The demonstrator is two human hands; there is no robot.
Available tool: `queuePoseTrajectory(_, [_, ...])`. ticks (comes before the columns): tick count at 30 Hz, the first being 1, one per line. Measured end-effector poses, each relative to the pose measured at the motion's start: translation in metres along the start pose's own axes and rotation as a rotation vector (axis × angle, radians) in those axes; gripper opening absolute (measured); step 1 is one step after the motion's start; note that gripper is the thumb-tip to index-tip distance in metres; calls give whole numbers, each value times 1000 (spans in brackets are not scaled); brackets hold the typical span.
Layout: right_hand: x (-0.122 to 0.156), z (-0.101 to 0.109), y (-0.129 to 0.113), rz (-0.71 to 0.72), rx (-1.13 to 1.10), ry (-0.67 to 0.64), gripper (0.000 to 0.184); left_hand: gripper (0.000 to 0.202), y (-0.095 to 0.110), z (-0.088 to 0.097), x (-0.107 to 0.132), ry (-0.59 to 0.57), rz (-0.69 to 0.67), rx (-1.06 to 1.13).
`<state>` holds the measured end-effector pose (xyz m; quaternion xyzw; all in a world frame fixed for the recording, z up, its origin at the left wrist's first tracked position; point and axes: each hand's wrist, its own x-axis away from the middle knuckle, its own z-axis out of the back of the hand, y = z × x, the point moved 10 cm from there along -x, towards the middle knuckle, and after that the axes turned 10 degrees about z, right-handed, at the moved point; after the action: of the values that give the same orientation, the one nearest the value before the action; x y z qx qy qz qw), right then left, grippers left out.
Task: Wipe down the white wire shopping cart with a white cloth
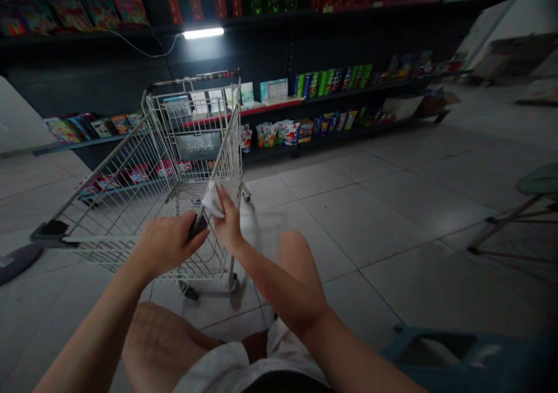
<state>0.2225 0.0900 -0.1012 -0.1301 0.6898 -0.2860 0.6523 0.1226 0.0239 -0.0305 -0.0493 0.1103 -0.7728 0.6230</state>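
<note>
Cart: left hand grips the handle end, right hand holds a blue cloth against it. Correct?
No: the cloth is white, not blue, as the head view shows. The rest holds: the left hand grips the handle end of the cart, and the right hand holds the cloth against it.

Our left hand (168, 243) and right hand (227, 221) are bare, and the forearms (279, 285) behind them are uncovered as far as we see. Below the hands, nearer to us, we wear white shorts (226, 365) of crumpled cloth; both knees (294, 250) are uncovered.
</note>
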Motion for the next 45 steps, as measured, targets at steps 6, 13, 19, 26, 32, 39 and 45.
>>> queuePoseTrajectory(6, [44,28,-76,184,-36,40,26,41,-10,-5,6,1,-4,-4])
queuePoseTrajectory(13, [-70,-17,-41,512,177,-478,27,40,-11,-5,11,19,8,1])
queuePoseTrajectory(19, [-85,-30,-37,549,290,-606,27,37,-10,-2,13,40,5,-19])
queuePoseTrajectory(26, [-85,-35,-42,638,281,-910,31,38,-10,-4,13,73,-2,-29])
queuePoseTrajectory(32, [-131,-36,2,548,416,-873,29,35,-11,-3,13,120,-98,28])
queuePoseTrajectory(39, [-112,-63,-27,646,445,-1039,22,31,-42,-2,38,243,-188,146])
queuePoseTrajectory(45, [-98,-78,-61,725,423,-1197,18,29,-70,6,74,431,-266,197])
